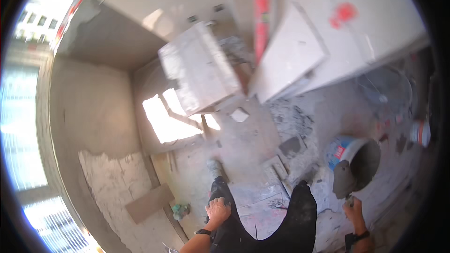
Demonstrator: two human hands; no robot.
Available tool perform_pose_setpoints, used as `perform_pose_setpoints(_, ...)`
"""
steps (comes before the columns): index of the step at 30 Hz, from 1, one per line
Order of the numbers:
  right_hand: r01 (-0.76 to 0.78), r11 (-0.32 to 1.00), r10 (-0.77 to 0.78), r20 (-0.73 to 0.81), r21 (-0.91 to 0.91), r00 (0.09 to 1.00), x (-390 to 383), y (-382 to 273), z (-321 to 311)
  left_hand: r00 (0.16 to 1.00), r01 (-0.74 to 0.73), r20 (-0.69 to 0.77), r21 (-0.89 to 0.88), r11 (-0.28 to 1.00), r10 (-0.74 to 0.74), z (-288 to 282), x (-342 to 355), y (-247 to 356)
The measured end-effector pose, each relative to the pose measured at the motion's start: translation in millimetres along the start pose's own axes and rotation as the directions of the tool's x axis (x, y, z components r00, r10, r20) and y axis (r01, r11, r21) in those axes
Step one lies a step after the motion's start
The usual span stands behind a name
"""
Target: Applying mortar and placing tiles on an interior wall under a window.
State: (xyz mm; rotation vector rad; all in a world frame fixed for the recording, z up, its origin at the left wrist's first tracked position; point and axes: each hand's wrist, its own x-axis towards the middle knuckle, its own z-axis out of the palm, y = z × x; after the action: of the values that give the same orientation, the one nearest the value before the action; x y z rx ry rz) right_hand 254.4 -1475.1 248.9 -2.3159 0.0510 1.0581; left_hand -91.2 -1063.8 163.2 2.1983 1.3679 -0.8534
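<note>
My right hand [354,210] is closed round the handle of a trowel [344,181] at the lower right. Its blade, grey like wet mortar, is at the mouth of a bucket [338,152]. The bucket is white and blue with a red patch, and leans with its dark opening towards the right. My left hand [218,211] lies on my left thigh, fingers over the black trousers [300,220], and holds nothing.
A large block-like slab [201,65] stands ahead. Pale panels [293,54] and a red level-like bar [261,18] lean at the upper right. A brown board [150,203] and a green crumpled thing [180,211] lie left. A small white tub [420,133] is far right.
</note>
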Motion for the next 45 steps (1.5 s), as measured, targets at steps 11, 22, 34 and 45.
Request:
perform_pose_setpoints(11,0.062,0.997,-0.01,0.691,-0.051,0.723,71.4,-386.4,497.4,0.988,0.151,0.046,-0.428,0.891,-0.145,-27.9,19.1,-150.9)
perform_pose_setpoints(22,0.1,0.995,-0.046,0.773,-0.023,0.633,66.2,-467.2,607.5,0.982,0.165,0.002,-0.503,0.848,-0.19,-37.2,37.2,-172.0)
perform_pose_setpoints(34,0.499,0.862,-0.499,0.017,-0.09,0.866,5.6,-173.9,193.8,0.993,0.116,0.057,-0.249,0.961,-0.105,-27.2,34.2,-72.1)
perform_pose_setpoints(45,-0.336,0.482,0.217,-0.262,-0.809,0.941,85.6,101.4,-153.3,0.96,0.065,0.244,0.273,0.96,-0.135,15.8,-11.9,88.2)
